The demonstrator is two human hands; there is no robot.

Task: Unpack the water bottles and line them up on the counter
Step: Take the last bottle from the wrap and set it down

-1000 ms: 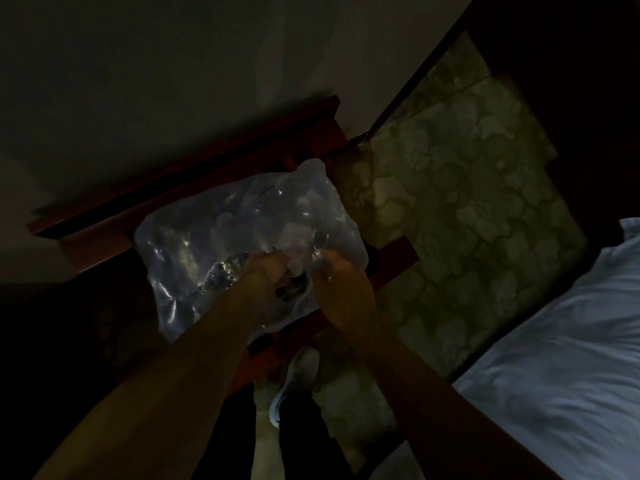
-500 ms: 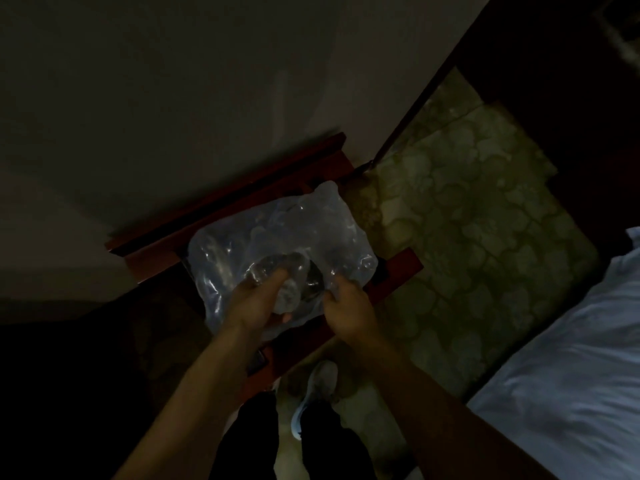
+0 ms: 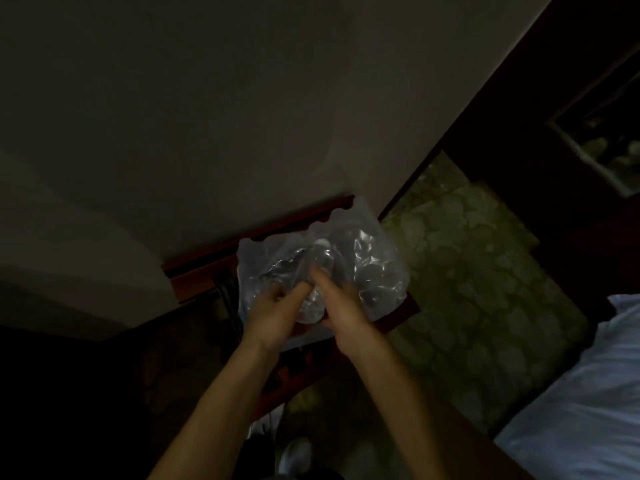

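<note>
Head view, dim light. Item one: a shrink-wrapped pack of water bottles [image 3: 325, 268], clear plastic film, resting on a reddish wooden counter [image 3: 194, 278] set against a pale wall [image 3: 207, 116]; the film is torn or stretched open on the near side, presumably so the contents can be drawn out toward the person. Item two: one clear bottle [image 3: 313, 299] lying at the pack's near opening, partly out of the wrap, between both hands. Left hand [image 3: 273, 313]: fingers curled round the bottle's left side, gripping it. Right hand [image 3: 341, 311]: fingers extended forward along the bottle and film, pressing there, likely to steady the pack while the bottle is pulled free; whether it also pinches the wrap cannot be told in this light and blur. No bottles are seen standing in a line on the counter, so the task appears to be at an early stage. Surroundings: patterned green floor [image 3: 485, 289] to the right, a white bed sheet [image 3: 588, 393] at lower right, a pale shoe [image 3: 298, 453] below the arms.
</note>
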